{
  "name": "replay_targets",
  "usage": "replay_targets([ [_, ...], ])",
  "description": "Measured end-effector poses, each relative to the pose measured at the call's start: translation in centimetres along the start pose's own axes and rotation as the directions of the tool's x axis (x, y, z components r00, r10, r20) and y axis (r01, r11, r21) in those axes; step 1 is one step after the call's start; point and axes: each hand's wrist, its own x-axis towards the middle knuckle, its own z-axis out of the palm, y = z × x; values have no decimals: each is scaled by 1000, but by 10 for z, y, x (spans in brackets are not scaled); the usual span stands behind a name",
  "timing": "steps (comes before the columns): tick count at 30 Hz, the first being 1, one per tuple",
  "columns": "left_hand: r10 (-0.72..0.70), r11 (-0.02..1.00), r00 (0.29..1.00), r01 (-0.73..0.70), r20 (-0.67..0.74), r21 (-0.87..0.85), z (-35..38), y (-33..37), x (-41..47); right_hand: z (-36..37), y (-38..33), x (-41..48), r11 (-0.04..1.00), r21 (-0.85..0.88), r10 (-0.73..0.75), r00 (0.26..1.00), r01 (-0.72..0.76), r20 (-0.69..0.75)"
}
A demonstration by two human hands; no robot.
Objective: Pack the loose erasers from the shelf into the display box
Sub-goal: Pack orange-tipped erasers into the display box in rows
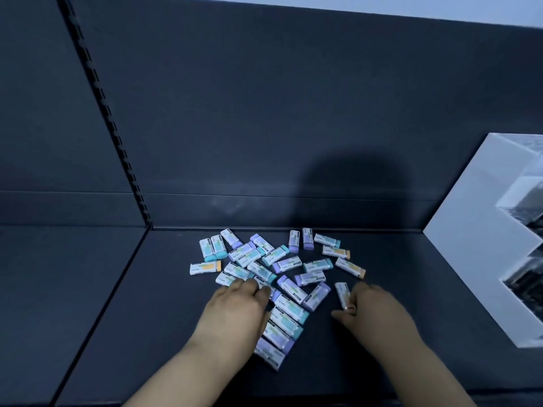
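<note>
Loose erasers (276, 259) lie heaped on the shelf (164, 318); the display box (470, 230) stands well apart at the right. My right hand (379, 312) pinches a single eraser (341, 292) at the heap's right edge. My left hand (235, 312) curls its fingers onto the near-left pieces (grip or mere touch, I cannot tell). Judgement: lift each piece clear before carrying it right, so neighbours are not dragged.

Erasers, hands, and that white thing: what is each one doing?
erasers: loose, scattered in a pile on the shelf
single eraser: pinched by the right hand
left hand: fingers curled over erasers in the pile
right hand: pinching the single eraser
white stand: at the shelf's right end, contents unclear
</note>
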Motion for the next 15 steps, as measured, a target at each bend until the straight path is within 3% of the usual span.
replay_targets([
  [9, -28, 999, 999, 27, 18, 33, -6, -8, -1, -2, -2, -2, 998, 41, 43, 990, -37, -136],
  [12, -9, 1000, 1000, 9, -26, -5, -10, -10, -2, -7, -12, -2, 967, 237, -36, 976, 88, -216],
  [15, 11, 997, 998, -16, -58, -74, -10, -13, -5, -12, -35, -7, 889, 379, -204, 963, 257, -174],
])
